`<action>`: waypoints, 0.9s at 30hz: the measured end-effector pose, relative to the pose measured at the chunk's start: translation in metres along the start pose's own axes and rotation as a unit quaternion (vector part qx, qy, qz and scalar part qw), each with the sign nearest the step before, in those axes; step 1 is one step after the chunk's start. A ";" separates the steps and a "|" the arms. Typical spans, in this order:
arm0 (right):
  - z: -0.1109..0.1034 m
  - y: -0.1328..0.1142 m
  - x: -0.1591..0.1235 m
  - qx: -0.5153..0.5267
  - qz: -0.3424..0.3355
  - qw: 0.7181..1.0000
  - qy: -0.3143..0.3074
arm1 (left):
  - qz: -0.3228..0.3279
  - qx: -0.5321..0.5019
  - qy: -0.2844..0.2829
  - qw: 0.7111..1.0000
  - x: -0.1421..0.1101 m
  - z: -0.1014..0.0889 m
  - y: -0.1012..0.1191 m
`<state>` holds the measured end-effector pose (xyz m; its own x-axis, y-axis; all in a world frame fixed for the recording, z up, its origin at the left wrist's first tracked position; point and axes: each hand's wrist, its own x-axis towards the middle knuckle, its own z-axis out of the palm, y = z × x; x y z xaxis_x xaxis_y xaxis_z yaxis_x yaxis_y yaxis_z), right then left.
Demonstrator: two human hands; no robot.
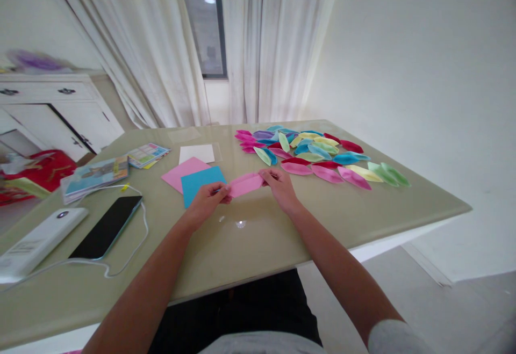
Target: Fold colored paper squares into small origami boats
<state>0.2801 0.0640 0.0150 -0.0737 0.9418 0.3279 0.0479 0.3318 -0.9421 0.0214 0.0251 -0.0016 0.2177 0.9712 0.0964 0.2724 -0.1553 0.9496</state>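
Observation:
A folded strip of pink paper (245, 185) is stretched between my two hands, a little above the table. My left hand (208, 202) pinches its left end, while my right hand (279, 186) grips the opposite end between thumb and fingers. Behind my left hand lies a blue square sheet (197, 180), partly covering a pink square sheet (179, 174). Beyond them is a white sheet (196, 153). Many folded paper boats (295, 167), in pink, red, blue, green, yellow and purple, lie spread in rows past my right hand.
On the left of the table (355, 219) are a black-screened phone (108, 228), a white power bank (40, 241), a looping white cable (145, 219) and several booklets (99, 174). A white cabinet (52, 101) stands at far left. Curtains (278, 48) hang behind the table.

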 end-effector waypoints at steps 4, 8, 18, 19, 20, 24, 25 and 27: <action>-0.001 0.003 0.001 0.000 -0.012 1.000 0.022 | 0.001 0.009 -0.023 1.000 -0.001 -0.001 0.001; 0.000 0.002 0.001 0.000 -0.018 1.000 0.018 | 0.015 0.034 -0.013 0.999 0.000 0.000 -0.002; 0.009 -0.014 -0.013 -0.017 -0.049 0.997 -0.062 | 0.156 0.127 0.097 0.975 -0.008 0.016 0.013; 0.012 -0.016 -0.016 -0.008 -0.053 0.995 -0.080 | 0.164 0.123 0.094 0.974 -0.010 0.020 0.017; 0.014 -0.017 -0.019 0.006 -0.056 0.994 -0.097 | 0.170 0.116 0.090 0.974 -0.012 0.023 0.020; 0.017 -0.022 -0.023 0.079 -0.054 0.985 -0.142 | 0.158 0.054 0.071 0.983 -0.016 0.031 0.027; 0.017 -0.023 -0.023 0.096 -0.052 0.983 -0.150 | 0.149 0.033 0.062 0.986 -0.016 0.031 0.028; 0.016 -0.023 -0.023 0.125 -0.048 0.977 -0.164 | 0.130 -0.013 0.037 0.991 -0.015 0.030 0.028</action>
<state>0.2652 0.0344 0.0279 -0.3831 0.8259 0.4136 -0.2162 0.3552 -0.9095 0.0541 0.0004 0.0144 0.2071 0.9099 0.3595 0.1919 -0.3981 0.8970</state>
